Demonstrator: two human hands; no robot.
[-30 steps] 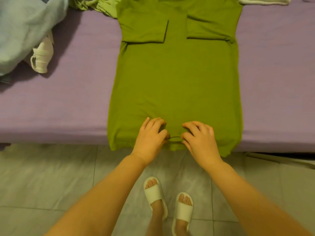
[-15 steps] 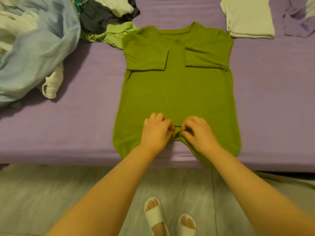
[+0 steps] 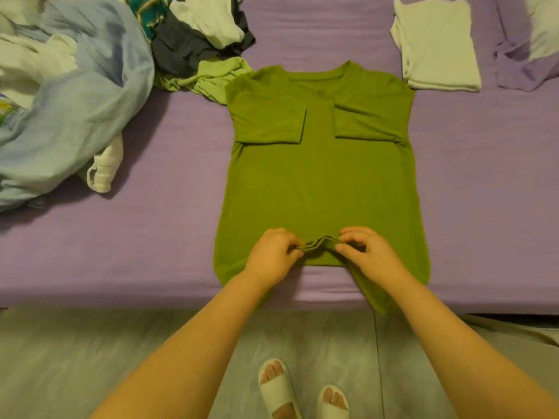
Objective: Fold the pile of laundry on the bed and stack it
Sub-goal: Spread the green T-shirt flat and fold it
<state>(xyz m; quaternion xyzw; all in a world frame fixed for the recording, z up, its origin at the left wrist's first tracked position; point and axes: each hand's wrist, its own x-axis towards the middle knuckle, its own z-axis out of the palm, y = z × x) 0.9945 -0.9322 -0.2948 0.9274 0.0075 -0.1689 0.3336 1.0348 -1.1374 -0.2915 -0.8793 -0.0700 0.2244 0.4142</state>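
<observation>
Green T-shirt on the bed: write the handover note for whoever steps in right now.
Left hand: pinches the bunched hem of the green T-shirt near its middle.
Right hand: pinches the same hem beside it, fingers curled on the fabric.
Shirt lies flat on the purple bed, collar away from the person, both sleeves folded in; one lower corner hangs over the bed edge.
Done: sleeves in; one folded white garment sits at the far right.
Left: probably carry the hem up toward the collar, put the shirt with the folded white garment, then work through the unfolded pile at the far left.
</observation>
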